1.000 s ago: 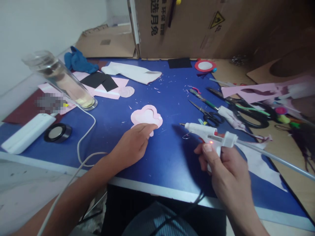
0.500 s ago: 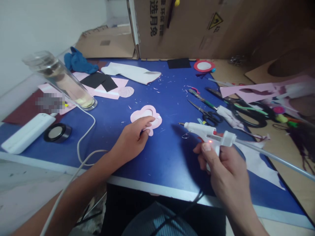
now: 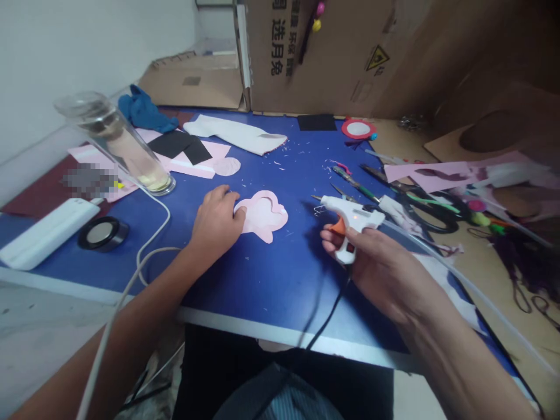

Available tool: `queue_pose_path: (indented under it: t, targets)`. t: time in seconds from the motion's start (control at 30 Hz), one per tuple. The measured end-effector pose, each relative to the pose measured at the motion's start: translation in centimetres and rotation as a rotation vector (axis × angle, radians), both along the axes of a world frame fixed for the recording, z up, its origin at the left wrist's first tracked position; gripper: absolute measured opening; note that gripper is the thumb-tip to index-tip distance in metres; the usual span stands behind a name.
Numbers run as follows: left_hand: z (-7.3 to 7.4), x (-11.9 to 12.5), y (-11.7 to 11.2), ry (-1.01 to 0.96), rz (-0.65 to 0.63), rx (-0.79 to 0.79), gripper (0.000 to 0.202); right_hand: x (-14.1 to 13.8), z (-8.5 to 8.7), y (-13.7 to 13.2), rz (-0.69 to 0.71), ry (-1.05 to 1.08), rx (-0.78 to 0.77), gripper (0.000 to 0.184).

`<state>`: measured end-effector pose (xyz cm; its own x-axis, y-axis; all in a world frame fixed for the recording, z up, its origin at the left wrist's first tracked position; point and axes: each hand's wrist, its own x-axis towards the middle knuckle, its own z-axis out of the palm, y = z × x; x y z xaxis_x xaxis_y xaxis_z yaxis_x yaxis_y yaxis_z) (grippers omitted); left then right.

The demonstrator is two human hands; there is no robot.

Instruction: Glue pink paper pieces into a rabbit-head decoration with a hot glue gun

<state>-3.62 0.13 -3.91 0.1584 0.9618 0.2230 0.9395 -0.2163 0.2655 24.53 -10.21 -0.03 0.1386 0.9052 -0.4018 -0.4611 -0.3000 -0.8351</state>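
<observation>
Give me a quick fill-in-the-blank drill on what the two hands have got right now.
1. The right hand grips a white glue gun with an ____ trigger.
2. The left hand touches the edge of a ____ cutout.
3. The cutout lies flat on a ____ tabletop.

Missing words: orange; pink; blue.

White glue gun [image 3: 352,214] near flat pink cutout [image 3: 263,220].
</observation>
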Motion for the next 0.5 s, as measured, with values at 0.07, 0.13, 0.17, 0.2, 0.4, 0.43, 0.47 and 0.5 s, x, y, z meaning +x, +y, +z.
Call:
queue_pose_path:
  t: [0.07, 0.13, 0.17, 0.2, 0.4, 0.43, 0.47, 0.5]
  targets:
    - [0.2, 0.2, 0.1, 0.022, 0.003, -0.026, 0.041, 0.1, 0.0, 0.9, 0.033, 0.026, 0.001, 0.027]
    - [0.5, 0.5, 0.0, 0.023, -0.002, -0.035, 0.039, 0.1, -0.2, 1.7, 0.056, 0.059, -0.029, 0.023]
    - [0.7, 0.7, -0.2, 0.009, -0.005, -0.033, 0.038, 0.1, -0.2, 1.9, 0.062, 0.075, -0.051, 0.022]
    - [0.9, 0.9, -0.3, -0.019, -0.005, -0.025, 0.037, 0.0, -0.2, 2.1, 0.066, 0.089, -0.071, 0.023]
    - [4.1, 2.3, -2.8, -0.560, -0.048, -0.185, 0.027, -1.9, 0.9, 3.0, 0.124, 0.127, -0.024, 0.030]
    - [4.6, 2.8, -3.4, -0.677, -0.086, -0.312, 0.030, -2.5, 1.1, 3.2, 0.139, 0.124, 0.010, 0.030]
    - [4.9, 3.3, -3.9, -0.778, -0.132, -0.415, 0.032, -3.2, 1.3, 3.5, 0.153, 0.119, 0.048, 0.031]
    - [5.1, 3.8, -4.4, -0.871, -0.179, -0.491, 0.032, -4.0, 1.5, 3.8, 0.179, 0.113, 0.088, 0.031]
